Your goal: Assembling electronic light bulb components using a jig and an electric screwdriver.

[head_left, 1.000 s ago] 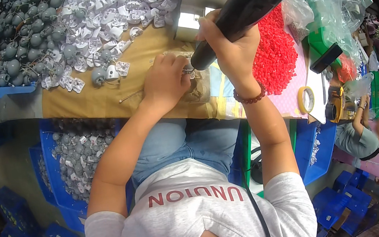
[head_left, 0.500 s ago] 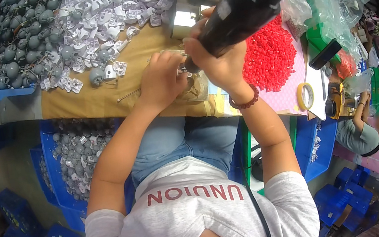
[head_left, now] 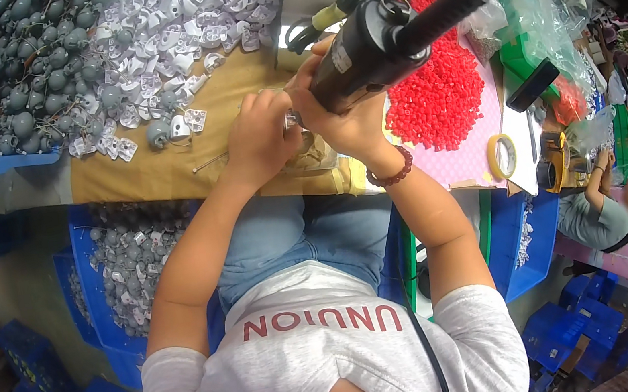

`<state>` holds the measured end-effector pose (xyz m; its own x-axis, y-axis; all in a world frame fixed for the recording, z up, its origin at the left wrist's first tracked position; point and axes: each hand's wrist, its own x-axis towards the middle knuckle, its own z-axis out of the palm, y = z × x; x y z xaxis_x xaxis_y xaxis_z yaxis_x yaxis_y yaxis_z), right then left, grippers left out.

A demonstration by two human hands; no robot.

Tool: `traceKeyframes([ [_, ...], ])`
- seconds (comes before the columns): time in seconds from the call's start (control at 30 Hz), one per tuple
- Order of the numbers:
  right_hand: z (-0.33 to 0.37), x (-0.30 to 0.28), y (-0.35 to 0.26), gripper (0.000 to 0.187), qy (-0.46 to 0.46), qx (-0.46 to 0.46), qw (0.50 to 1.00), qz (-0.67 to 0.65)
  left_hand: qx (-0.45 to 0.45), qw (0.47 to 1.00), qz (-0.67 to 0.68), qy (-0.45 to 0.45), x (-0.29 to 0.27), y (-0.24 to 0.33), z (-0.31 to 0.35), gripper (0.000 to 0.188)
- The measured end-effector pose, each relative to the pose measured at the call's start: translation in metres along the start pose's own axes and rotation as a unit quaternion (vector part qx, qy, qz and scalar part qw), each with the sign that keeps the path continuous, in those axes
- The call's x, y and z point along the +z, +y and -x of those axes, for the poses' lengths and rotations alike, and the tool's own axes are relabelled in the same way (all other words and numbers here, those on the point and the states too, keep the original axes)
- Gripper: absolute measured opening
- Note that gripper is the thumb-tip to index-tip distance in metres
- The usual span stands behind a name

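Observation:
My right hand [head_left: 349, 132] is wrapped round a black corded electric screwdriver [head_left: 362, 59], tilted with its tip end toward my left hand. My left hand [head_left: 261, 140] is closed, its fingers bent at the table just beside it. Between the two hands a small shiny bit [head_left: 291, 119] shows; the rest of what the left fingers hold is hidden. Left of that hand lie a grey ball-shaped piece [head_left: 157, 132], a white cap-like part [head_left: 179, 127] and a thin rod [head_left: 210, 162] on the brown cloth.
Heaps of grey ball-shaped pieces [head_left: 19, 98] and white plastic parts [head_left: 182, 21] cover the far left. Small red parts [head_left: 437, 104] lie at the right, near a yellow tape roll [head_left: 502, 156]. Blue bins [head_left: 86, 271] stand below the table. Another person [head_left: 594, 221] sits far right.
My right hand and the screwdriver have moved left and slightly down, closer to my left hand. The left hand has shifted a little left and stays closed.

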<state>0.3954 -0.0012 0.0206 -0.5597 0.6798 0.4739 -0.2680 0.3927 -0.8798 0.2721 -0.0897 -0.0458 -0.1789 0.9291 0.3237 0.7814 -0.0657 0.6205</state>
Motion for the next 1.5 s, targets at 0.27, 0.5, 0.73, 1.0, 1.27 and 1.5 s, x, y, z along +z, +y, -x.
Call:
traceKeyframes([
  [0.27, -0.014, -0.015, -0.014, 0.047, 0.077, 0.061, 0.993, -0.065, -0.014, 0.999, -0.024, 0.026, 0.001, 0.005, 0.003, 0.039],
  [0.5, -0.016, -0.089, 0.023, 0.038, 0.316, 0.158, 0.929, -0.106, -0.035, 0.999, -0.010, 0.017, -0.003, 0.015, 0.005, 0.037],
  [0.73, 0.032, -0.040, 0.017, 0.023, 0.052, 0.060, 0.971, 0.225, 0.001, 0.999, -0.014, 0.045, -0.001, 0.019, 0.014, 0.035],
  [1.0, 0.030, -0.009, 0.053, 0.014, 0.063, 0.189, 0.978, 0.068, 0.000, 0.999, -0.013, 0.042, -0.001, 0.019, 0.012, 0.035],
  [1.27, 0.014, 0.001, 0.055, 0.020, 0.153, 0.289, 0.939, -0.103, -0.003, 0.999, -0.015, 0.038, -0.002, 0.020, 0.011, 0.035],
  [1.5, 0.026, -0.023, 0.039, 0.023, 0.112, 0.264, 0.950, -0.126, 0.011, 0.998, 0.054, 0.033, -0.017, 0.021, 0.020, 0.033],
])
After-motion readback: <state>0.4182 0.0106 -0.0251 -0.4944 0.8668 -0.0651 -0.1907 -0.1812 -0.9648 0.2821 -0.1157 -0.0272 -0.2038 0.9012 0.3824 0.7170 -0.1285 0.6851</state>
